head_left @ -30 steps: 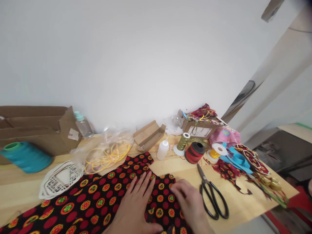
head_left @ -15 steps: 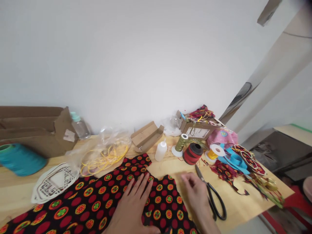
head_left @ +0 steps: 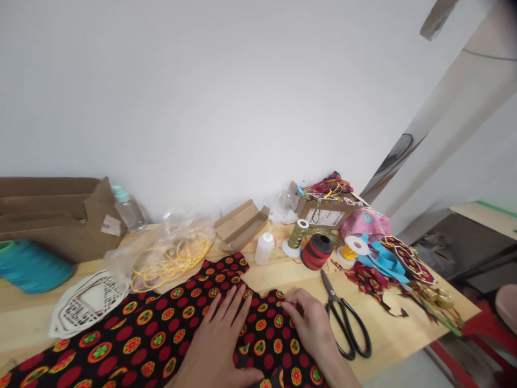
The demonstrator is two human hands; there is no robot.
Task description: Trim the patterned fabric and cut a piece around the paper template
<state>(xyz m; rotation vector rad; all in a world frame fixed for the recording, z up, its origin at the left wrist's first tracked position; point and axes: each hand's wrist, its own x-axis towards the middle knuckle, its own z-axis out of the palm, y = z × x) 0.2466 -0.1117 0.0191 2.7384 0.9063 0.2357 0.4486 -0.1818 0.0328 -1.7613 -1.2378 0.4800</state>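
Note:
A black fabric (head_left: 161, 328) with red dots and orange-green flower prints spreads over the front of the wooden table. My left hand (head_left: 220, 337) lies flat on it, fingers stretched out. At the fabric's right edge my right hand (head_left: 311, 320) is closed, thumb and index finger pinching the cloth near its upper right corner. Black-handled scissors (head_left: 343, 318) lie just right of my right hand, blades pointing away. Behind the fabric stands a white squeeze bottle (head_left: 264, 248).
Spools of green (head_left: 297, 234), red (head_left: 317, 251) and yellow thread (head_left: 351, 248) stand behind the scissors. Fabric scraps (head_left: 369, 277) and blue ribbon (head_left: 385, 261) lie at right. Yellow cord (head_left: 173, 264), a white cut-out template (head_left: 89, 302), a teal cone (head_left: 34, 267) and a cardboard box (head_left: 56, 215) are at left.
My right hand has moved left from the bare table beside the fabric onto the fabric's right edge and pinches it. The scissors are now more fully in sight. My left hand stays flat.

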